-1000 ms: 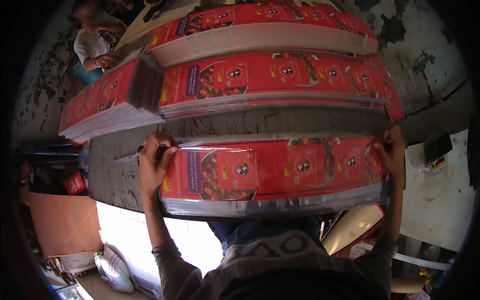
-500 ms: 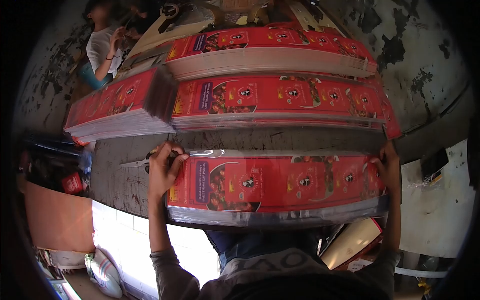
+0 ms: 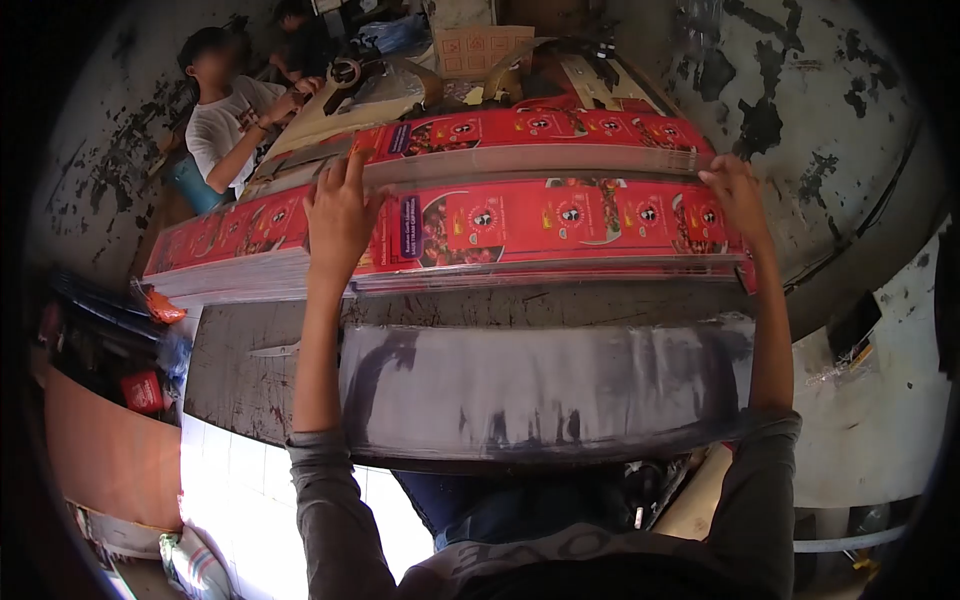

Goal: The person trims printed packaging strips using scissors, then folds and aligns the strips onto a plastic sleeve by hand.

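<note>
My left hand [image 3: 340, 212] is stretched forward with its fingers apart, over the left end of the middle stack of red printed sheets [image 3: 570, 222]. At that stack's right end, my right hand [image 3: 735, 190] has its fingers loosely bent and apart, holding nothing that I can see. Between my forearms lies a stack of clear plastic film [image 3: 550, 390] at the table's near edge, greyish and shiny. Scissors [image 3: 274, 351] lie left of it, partly hidden by my left forearm.
Another red stack [image 3: 560, 132] stands behind, and one more [image 3: 230, 240] at the left. Beyond is a roll of tape [image 3: 345, 72]. A person in a white shirt [image 3: 225, 130] works at the far left, another person behind. A peeling wall [image 3: 800, 130] is at right.
The red printed sheet that lay before me is gone from the plastic film, which now shows bare. Both hands have moved forward to the middle red stack. The view has tilted up.
</note>
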Available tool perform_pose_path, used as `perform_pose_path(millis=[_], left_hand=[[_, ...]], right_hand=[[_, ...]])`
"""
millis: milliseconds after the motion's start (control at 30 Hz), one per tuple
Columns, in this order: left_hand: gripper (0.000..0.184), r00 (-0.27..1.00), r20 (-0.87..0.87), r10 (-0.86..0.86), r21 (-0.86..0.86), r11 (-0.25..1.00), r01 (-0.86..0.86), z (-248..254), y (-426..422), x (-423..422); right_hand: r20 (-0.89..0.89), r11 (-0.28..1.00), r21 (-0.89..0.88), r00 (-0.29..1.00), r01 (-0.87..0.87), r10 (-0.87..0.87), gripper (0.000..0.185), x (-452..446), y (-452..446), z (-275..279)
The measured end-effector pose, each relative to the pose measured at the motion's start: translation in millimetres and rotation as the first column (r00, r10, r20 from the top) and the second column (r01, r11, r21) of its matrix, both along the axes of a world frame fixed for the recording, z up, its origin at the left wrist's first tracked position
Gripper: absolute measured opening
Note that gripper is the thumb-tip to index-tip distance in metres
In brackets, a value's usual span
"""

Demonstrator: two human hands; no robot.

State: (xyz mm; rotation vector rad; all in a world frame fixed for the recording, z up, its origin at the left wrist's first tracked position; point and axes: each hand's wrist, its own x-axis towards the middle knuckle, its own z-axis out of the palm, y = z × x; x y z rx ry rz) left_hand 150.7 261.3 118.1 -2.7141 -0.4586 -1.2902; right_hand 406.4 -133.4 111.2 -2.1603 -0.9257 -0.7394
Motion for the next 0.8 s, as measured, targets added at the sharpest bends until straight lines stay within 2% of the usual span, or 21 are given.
perform_pose_path(millis=[67, 133, 167, 233, 333, 433, 567, 633, 667, 733, 767, 800], left_hand=[[0.045, 0.97, -0.178, -0.167, -0.163, 0.977, 0.139, -17.8, -11.1, -4.7], [0.05, 0.86, -0.294, -0.417, -0.219, 0.905, 0.364, -36.4, -16.3, -12.9], [0.05, 0.855, -0.308, -0.417, -0.214, 0.906, 0.364, -44.6, -17.4, -16.4], [0.053, 0.797, -0.449, -0.403, -0.143, 0.913, 0.381, -61.1, -21.3, -18.8], [0.054, 0.786, -0.435, -0.439, -0.227, 0.898, 0.376, -63.5, -17.4, -15.4], [0.053, 0.793, -0.436, -0.426, -0.217, 0.905, 0.366, -64.3, -17.6, -15.6], [0.053, 0.797, -0.406, -0.447, -0.216, 0.894, 0.392, -60.8, -17.0, -15.7], [0.053, 0.785, -0.402, -0.471, -0.241, 0.882, 0.405, -58.4, -18.4, -14.9], [0.053, 0.792, -0.391, -0.469, -0.255, 0.882, 0.396, -58.0, -19.6, -15.4], [0.054, 0.797, -0.381, -0.469, -0.264, 0.881, 0.392, -56.7, -20.1, -15.5], [0.054, 0.793, -0.383, -0.474, -0.273, 0.878, 0.393, -56.3, -20.0, -15.4], [0.054, 0.79, -0.384, -0.478, -0.283, 0.876, 0.391, -56.3, -19.9, -15.4]], right_hand=[[0.005, 1.0, 0.01, 1.0, 0.011, -0.011, 0.028, 13.2, 8.4, -27.3], [0.007, 0.939, -0.339, 0.998, 0.06, -0.061, 0.031, 35.6, 8.4, -66.2], [-0.005, 0.942, -0.33, 0.998, 0.059, -0.064, 0.031, 25.0, 11.9, -67.7], [-0.048, 0.881, -0.414, 0.961, 0.229, -0.272, 0.039, -0.6, 18.5, -52.4], [-0.014, 0.894, -0.355, 0.955, 0.273, -0.297, 0.047, 9.0, 12.8, -69.3], [0.068, 0.84, -0.422, 0.936, 0.34, -0.345, 0.053, 6.7, 10.4, -71.6], [0.011, 0.804, -0.542, 0.958, 0.246, -0.286, 0.056, -6.7, 6.9, -44.9], [0.117, 0.751, -0.53, 0.911, 0.394, -0.395, 0.057, -21.5, 11.7, -36.7], [0.116, 0.749, -0.528, 0.908, 0.4, -0.403, 0.057, -23.8, 12.4, -33.2], [-0.092, 0.773, -0.541, 0.891, 0.331, -0.445, 0.057, -21.9, 13.9, -26.5], [-0.09, 0.773, -0.537, 0.889, 0.336, -0.449, 0.057, -16.2, 11.0, -31.0], [-0.035, 0.796, -0.522, 0.925, 0.307, -0.38, 0.055, -8.2, 7.6, -40.3]])
